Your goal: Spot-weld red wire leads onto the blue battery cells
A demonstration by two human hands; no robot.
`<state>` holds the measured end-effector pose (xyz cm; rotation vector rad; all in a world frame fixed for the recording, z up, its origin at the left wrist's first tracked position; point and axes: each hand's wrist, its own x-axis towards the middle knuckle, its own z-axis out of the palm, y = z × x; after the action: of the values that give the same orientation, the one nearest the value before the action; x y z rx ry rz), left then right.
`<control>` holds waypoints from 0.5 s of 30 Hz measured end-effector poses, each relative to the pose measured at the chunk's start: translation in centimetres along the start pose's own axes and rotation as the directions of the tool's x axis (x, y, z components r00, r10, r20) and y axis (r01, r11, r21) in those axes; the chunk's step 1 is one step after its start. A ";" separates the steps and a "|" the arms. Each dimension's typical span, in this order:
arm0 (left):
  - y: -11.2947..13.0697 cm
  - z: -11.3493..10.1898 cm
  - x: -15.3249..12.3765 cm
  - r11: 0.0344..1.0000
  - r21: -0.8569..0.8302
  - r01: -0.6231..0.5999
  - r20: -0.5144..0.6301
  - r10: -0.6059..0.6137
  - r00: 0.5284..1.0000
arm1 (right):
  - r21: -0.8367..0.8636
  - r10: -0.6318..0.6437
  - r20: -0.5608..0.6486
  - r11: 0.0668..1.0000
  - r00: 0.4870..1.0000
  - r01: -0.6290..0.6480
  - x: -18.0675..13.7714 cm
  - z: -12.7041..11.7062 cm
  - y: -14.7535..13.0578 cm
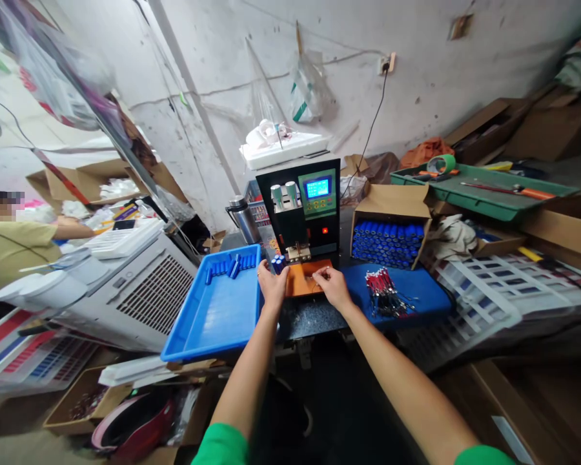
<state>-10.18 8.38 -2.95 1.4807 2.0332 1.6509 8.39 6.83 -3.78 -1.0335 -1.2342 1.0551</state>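
My left hand (272,285) is closed around a small group of blue battery cells (278,262) at the left edge of an orange plate (297,284). My right hand (333,285) pinches something thin over the plate's right part; it is too small to make out. Just behind both hands stands a black machine (297,223), which looks like a spot welder, with a lit blue screen (318,187) and metal tips low at its front. Right of my right hand, a bundle of red and black wire leads (385,294) lies on a blue surface (426,290).
Left of my hands is a blue tray (208,332) with several blue cells along its far side. A cardboard box (392,200) full of blue cells stands at the right. Further off are a steel flask (244,219), a green tray (494,194) and a person in yellow (17,252).
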 end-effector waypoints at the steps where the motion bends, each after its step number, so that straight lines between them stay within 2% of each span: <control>1: -0.1 0.4 0.1 1.000 0.010 0.002 0.008 -0.002 1.000 | -0.005 0.002 0.001 1.000 1.000 -0.002 0.1 0.1 0.2; 5: -0.6 1.3 0.1 1.000 0.025 0.017 0.021 -0.017 1.000 | -0.017 0.013 0.014 1.000 1.000 -0.013 0.2 0.3 0.5; 10: -1.1 1.2 -0.3 1.000 -0.017 -0.019 0.037 0.019 0.999 | -0.030 0.021 0.017 0.999 1.000 -0.021 0.2 0.2 0.4; 15: -0.7 1.0 -0.6 0.996 0.083 -0.036 0.029 0.033 0.999 | -0.030 0.025 0.010 0.999 1.000 -0.025 0.4 0.2 0.5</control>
<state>-9.64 8.69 -4.21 1.5647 2.0980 1.5667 8.19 7.31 -4.15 -1.0705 -1.2514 1.0652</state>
